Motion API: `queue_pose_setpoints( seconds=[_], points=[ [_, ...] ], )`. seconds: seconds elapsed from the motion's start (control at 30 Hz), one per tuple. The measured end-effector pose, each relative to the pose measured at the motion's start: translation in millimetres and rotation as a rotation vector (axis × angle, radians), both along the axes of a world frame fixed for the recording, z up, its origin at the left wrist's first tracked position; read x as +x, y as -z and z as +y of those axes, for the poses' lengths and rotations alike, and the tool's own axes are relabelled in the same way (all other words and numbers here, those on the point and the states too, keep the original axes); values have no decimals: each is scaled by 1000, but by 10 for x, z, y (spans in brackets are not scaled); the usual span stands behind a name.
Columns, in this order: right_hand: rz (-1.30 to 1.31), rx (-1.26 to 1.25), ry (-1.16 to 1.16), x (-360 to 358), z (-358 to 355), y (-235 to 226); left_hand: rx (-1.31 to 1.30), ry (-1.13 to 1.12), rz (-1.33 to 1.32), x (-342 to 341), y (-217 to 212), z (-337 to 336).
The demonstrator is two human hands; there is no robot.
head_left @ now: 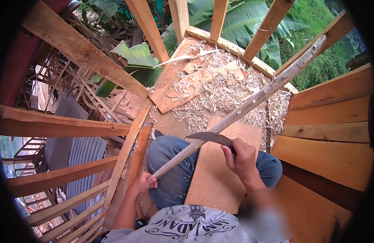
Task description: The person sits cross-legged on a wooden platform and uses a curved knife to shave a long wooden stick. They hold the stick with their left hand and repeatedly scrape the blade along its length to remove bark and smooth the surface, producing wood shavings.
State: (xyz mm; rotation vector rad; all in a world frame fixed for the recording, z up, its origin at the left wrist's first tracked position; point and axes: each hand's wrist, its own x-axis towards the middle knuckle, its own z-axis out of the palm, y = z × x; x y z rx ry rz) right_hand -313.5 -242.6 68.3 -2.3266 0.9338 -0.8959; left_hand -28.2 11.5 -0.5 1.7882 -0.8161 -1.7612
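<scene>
A long, pale wooden pole point(251, 101) slants across the view, from my lap up to the far right. Its lower end sits in my left hand point(144, 182), which is closed around it beside my left knee. My right hand point(241, 156) grips the handle of a curved, dark-bladed knife point(213, 137). The blade lies across the pole near its middle, pointing left, and seems to touch it. Under the pole, a flat wooden board point(219, 174) rests over my lap between my knees. The knife's handle is mostly hidden by my fingers.
Curly wood shavings point(219, 95) and loose plank pieces point(183, 91) cover the floor ahead. Upright wooden slats point(150, 30) and rails point(65, 123) ring the left and far sides. A plank wall point(324, 150) stands on the right. Banana leaves point(138, 60) hang beyond the slats.
</scene>
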Motion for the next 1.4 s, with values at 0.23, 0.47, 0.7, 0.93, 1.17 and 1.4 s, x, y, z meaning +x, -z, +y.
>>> queue_pose_setpoints(
  seconds=[0.23, 0.47, 0.7, 0.93, 1.17, 1.4],
  points=[
    [84, -24, 73, -197, -67, -130, -87, 23, -107, 3, 76, 35],
    [39, 111, 174, -110, 90, -64, -88, 39, -127, 26, 104, 45],
    [10, 55, 125, -148, 38, 39, -94, 13, -106, -19, 91, 49],
    [-80, 77, 155, -194, -54, 145, -109, 9, -121, 4, 96, 54],
    [-240, 214, 266, -187, -39, 249, -12, 25, -125, -33, -52, -38],
    [-242, 407, 303, -295, -131, 110, 3, 10, -81, -42, -61, -108]
  ],
)
